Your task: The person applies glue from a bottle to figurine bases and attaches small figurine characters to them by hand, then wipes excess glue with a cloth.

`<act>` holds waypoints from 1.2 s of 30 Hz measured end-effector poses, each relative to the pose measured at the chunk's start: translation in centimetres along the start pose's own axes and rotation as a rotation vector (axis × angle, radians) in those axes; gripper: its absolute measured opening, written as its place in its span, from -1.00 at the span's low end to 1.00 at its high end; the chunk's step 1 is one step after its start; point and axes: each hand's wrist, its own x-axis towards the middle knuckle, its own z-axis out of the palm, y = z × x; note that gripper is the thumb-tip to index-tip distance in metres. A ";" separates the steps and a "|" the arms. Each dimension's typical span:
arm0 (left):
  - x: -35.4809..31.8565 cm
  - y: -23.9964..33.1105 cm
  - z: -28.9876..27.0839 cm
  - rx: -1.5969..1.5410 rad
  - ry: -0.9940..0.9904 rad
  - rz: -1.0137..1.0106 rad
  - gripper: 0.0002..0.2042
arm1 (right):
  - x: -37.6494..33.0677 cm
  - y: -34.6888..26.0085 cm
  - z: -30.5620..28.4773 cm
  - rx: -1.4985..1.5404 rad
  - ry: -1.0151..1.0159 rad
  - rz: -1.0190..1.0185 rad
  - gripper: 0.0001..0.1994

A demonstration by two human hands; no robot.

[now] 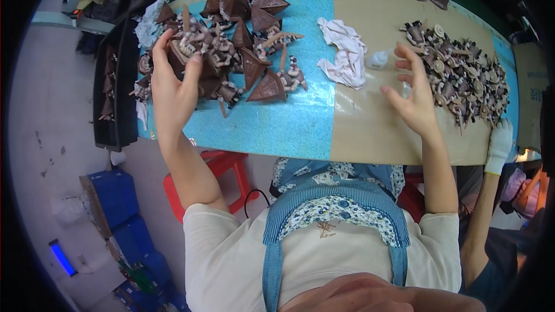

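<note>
My left hand (173, 84) reaches to the near-left side of a heap of small figurines (215, 43) and brown pointed, roof-like pieces (252, 68). Its thumb and fingers are apart; figurines show beyond the gap, and no held piece can be made out. My right hand (417, 95) hovers at the right part of the table with fingers spread and nothing in them. Close by its fingertips is a small translucent white bottle (378, 59). A crumpled white cloth (345, 52) lies between the hands. Right of my right hand is a dense pile of figurines with round tan discs (465, 75).
The table has a blue sheet (277, 130) at left and brown board (376, 136) at right. A black crate (110, 98) stands along the left edge. A co-worker's gloved hand (500, 144) rests at the right edge. A red stool (222, 167) stands below.
</note>
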 end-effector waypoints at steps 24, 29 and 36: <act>22.4 3.7 16.5 1.134 -0.750 0.412 -0.55 | 1.7 1.0 2.3 -0.001 0.111 -0.077 -0.69; 17.3 7.4 11.8 0.150 -0.503 0.251 -0.53 | 1.2 -0.1 0.6 0.087 0.195 -0.040 -0.64; -0.4 10.0 10.6 -1.278 -0.950 -0.502 -0.51 | -1.8 -2.9 -4.4 0.517 0.121 0.109 -0.65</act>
